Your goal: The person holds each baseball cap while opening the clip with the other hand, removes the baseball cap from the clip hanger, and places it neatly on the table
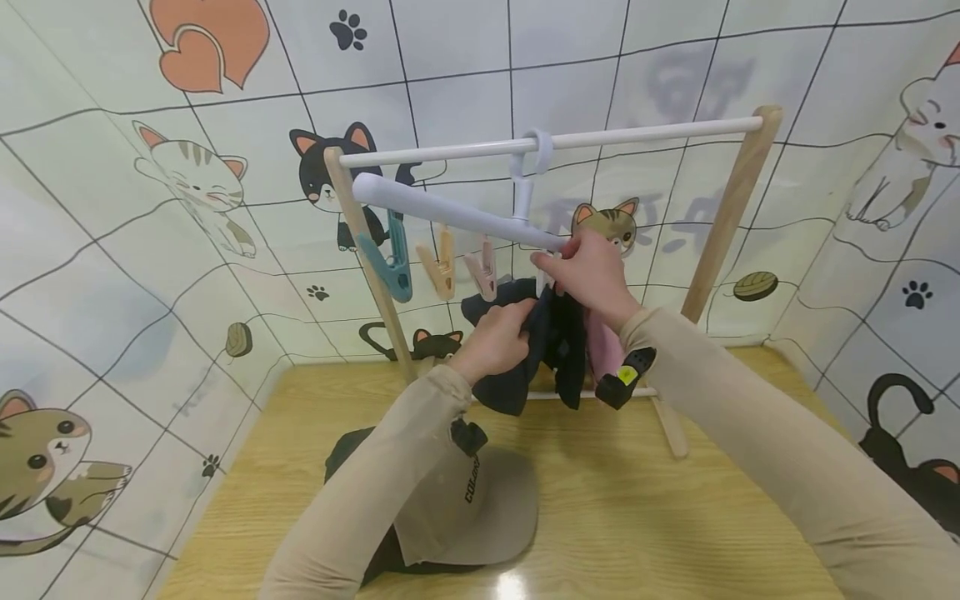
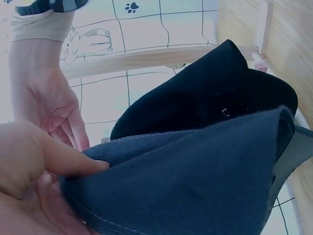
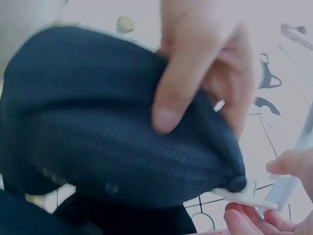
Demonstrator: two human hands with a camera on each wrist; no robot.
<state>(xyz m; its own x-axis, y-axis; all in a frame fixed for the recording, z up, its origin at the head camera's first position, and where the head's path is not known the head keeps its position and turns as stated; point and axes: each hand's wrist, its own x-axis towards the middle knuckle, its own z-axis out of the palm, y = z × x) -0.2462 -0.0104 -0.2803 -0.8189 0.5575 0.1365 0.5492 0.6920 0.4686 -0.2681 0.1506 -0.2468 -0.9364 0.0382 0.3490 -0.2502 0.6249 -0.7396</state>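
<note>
My left hand [image 1: 495,337] grips the edge of a dark navy cap [image 1: 506,383], thumb on one face of the cloth. In the right wrist view, a corner of this cap [image 3: 122,147] meets a white clothespin [image 3: 252,199]. My right hand [image 1: 592,271] pinches that clothespin beneath the right end of a pale lavender clip hanger [image 1: 450,212]. A black cap [image 2: 181,98] hangs just behind the navy one. Something pink [image 1: 602,346], partly hidden by my right wrist, hangs farther right.
The hanger hooks over the white rail [image 1: 645,136] of a wooden-legged rack. Teal [image 1: 393,262], orange [image 1: 442,267] and pale pink [image 1: 483,271] clothespins dangle from it. On the wood-grain table [image 1: 622,517] lies a beige cap [image 1: 487,517] over dark cloth, under my left forearm.
</note>
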